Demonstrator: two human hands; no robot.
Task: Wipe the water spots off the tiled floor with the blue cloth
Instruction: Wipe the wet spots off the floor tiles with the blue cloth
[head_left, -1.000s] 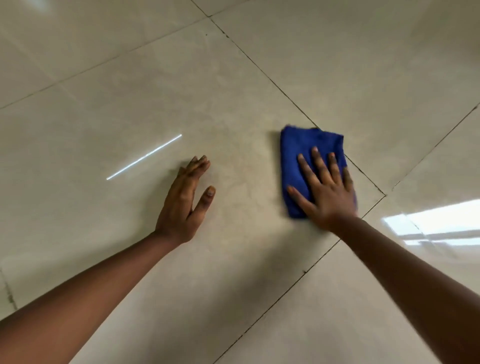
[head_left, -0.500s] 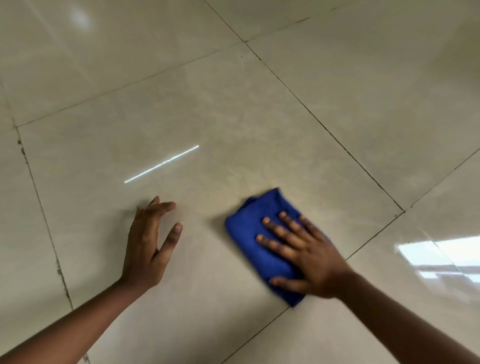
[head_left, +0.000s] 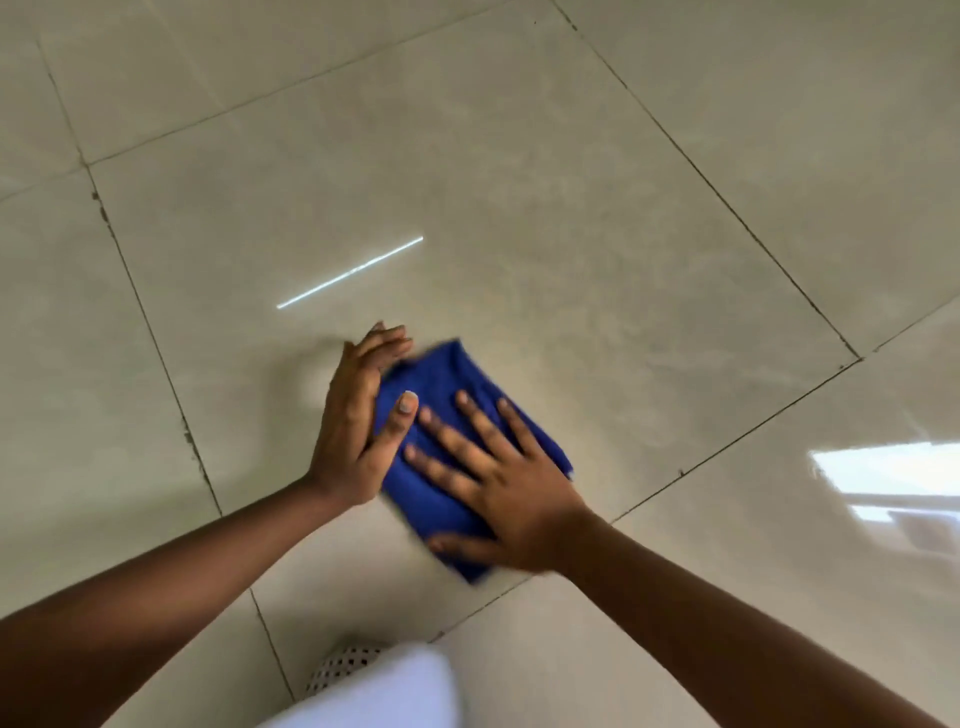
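The folded blue cloth (head_left: 445, 375) lies on a glossy beige floor tile (head_left: 571, 234). My right hand (head_left: 501, 486) presses flat on the cloth with the fingers spread, covering its near half. Standing on its edge against the cloth's left side is my left hand (head_left: 356, 415), fingers straight and together, with the thumb resting on the cloth. A faint pale patch (head_left: 314, 384) shows on the tile just left of my left hand. I cannot make out distinct water spots.
Dark grout lines (head_left: 156, 338) cross the floor left and right of the tile. A thin bright light streak (head_left: 349, 273) reflects beyond the hands and a window glare (head_left: 883, 478) at the right. White fabric (head_left: 384, 691) and a dotted white item (head_left: 340, 665) sit at the bottom edge.
My right hand has slid the cloth leftward and toward me across the tile. The cloth now meets my left hand, whose thumb rests on it.
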